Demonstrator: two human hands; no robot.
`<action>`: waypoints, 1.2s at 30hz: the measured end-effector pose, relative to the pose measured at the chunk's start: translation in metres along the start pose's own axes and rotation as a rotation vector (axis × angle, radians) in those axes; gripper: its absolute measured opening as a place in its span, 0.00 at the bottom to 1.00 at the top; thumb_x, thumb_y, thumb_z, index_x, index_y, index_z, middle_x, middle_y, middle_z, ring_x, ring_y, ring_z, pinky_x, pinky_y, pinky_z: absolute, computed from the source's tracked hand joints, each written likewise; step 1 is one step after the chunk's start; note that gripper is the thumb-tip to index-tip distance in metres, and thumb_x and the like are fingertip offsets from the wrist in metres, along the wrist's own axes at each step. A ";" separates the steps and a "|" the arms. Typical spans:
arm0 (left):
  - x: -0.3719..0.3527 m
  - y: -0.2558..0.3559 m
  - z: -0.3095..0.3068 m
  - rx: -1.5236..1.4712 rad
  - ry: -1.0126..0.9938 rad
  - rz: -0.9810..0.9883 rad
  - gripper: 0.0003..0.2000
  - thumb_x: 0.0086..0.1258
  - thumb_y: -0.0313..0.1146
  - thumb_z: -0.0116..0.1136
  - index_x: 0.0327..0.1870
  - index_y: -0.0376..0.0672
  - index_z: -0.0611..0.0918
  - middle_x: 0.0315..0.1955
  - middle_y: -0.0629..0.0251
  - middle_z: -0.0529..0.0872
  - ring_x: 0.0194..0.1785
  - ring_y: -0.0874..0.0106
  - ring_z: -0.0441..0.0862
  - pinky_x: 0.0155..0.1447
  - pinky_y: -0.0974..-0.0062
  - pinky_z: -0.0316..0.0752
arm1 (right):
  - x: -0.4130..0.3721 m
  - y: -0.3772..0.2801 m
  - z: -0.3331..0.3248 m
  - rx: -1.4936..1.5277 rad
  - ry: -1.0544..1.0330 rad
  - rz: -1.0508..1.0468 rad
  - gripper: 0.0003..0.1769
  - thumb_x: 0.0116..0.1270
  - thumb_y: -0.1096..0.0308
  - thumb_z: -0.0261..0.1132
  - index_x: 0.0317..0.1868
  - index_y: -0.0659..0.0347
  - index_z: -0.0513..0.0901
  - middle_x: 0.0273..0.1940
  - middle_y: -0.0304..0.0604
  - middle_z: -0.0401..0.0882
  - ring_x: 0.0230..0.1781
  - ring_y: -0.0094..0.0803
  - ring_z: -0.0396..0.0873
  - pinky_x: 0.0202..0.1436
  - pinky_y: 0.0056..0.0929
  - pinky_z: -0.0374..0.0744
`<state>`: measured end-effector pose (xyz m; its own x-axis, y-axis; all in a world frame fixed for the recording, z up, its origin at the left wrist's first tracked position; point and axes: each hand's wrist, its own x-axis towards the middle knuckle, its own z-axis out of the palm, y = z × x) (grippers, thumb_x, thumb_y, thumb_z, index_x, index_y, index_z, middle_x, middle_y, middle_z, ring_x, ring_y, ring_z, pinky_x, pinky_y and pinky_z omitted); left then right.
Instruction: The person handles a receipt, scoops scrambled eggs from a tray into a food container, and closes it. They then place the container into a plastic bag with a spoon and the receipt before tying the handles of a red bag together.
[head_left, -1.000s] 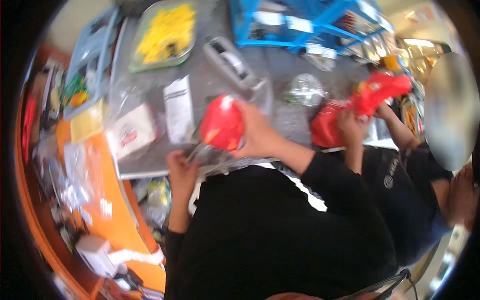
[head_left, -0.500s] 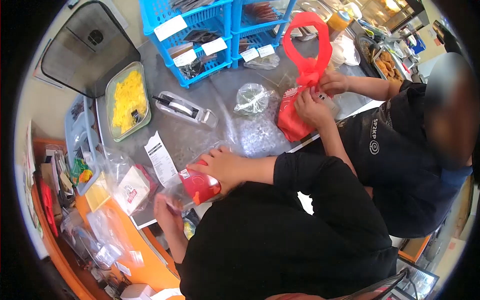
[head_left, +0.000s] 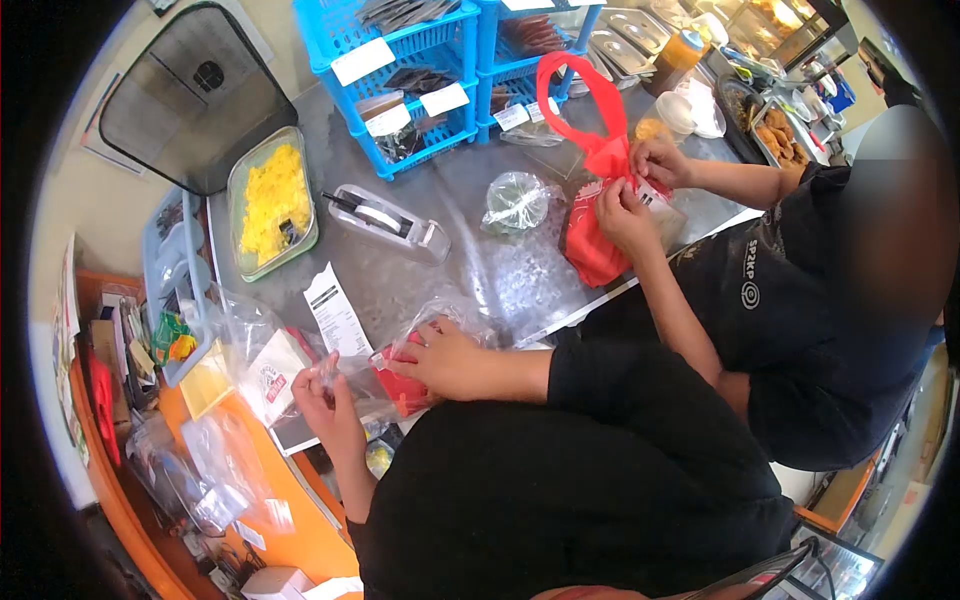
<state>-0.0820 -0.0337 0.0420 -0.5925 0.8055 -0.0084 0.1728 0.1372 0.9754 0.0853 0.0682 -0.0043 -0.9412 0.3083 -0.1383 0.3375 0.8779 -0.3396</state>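
A red box [head_left: 400,388] lies inside a clear plastic bag [head_left: 462,312] near the front edge of the metal counter. My right hand [head_left: 447,362] grips the box from above, with the fingers over its top and the palm side hidden. To the left, my left hand [head_left: 335,405] is raised, pinching a gathered part of the clear plastic. Beside that hand, a white and red printed box [head_left: 272,378] sits in another clear bag. A printed receipt [head_left: 340,315] lies just behind the two boxes.
On the right, a co-worker's hands [head_left: 640,195] work at the knot of a red bag [head_left: 590,240]. A tape dispenser [head_left: 388,225], a wrapped round container [head_left: 520,205] and a glass dish of yellow food [head_left: 270,205] stand on the counter. Blue basket racks [head_left: 400,100] are behind.
My left hand has risen from low beside the red box, drawing up the plastic. Clear film now spreads over and behind the box. My right hand stays on it. The view has shifted slightly.
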 end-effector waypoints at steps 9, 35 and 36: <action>-0.004 0.029 -0.020 -0.264 -0.022 -0.047 0.15 0.67 0.20 0.54 0.51 0.41 0.66 0.50 0.55 0.82 0.41 0.80 0.78 0.42 0.84 0.71 | -0.006 0.002 -0.052 -0.024 -0.144 0.135 0.43 0.59 0.54 0.65 0.74 0.45 0.57 0.63 0.38 0.72 0.58 0.41 0.72 0.56 0.52 0.65; -0.021 0.037 -0.044 -0.403 0.026 0.145 0.46 0.67 0.17 0.53 0.73 0.48 0.30 0.51 0.53 0.81 0.38 0.76 0.81 0.44 0.79 0.77 | 0.055 -0.029 -0.041 -0.236 -0.114 0.184 0.64 0.39 0.42 0.78 0.74 0.48 0.51 0.63 0.50 0.66 0.66 0.54 0.62 0.65 0.64 0.60; -0.022 0.027 -0.044 -0.407 0.053 0.196 0.45 0.67 0.18 0.53 0.74 0.47 0.32 0.51 0.53 0.82 0.40 0.75 0.81 0.47 0.77 0.77 | 0.061 -0.024 -0.041 -0.133 -0.121 0.260 0.63 0.40 0.43 0.77 0.74 0.46 0.51 0.62 0.53 0.66 0.63 0.56 0.65 0.64 0.60 0.62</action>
<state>-0.0992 -0.0733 0.0786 -0.6209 0.7614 0.1861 -0.0310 -0.2611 0.9648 0.0193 0.0805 0.0340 -0.8123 0.4895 -0.3172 0.5534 0.8184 -0.1544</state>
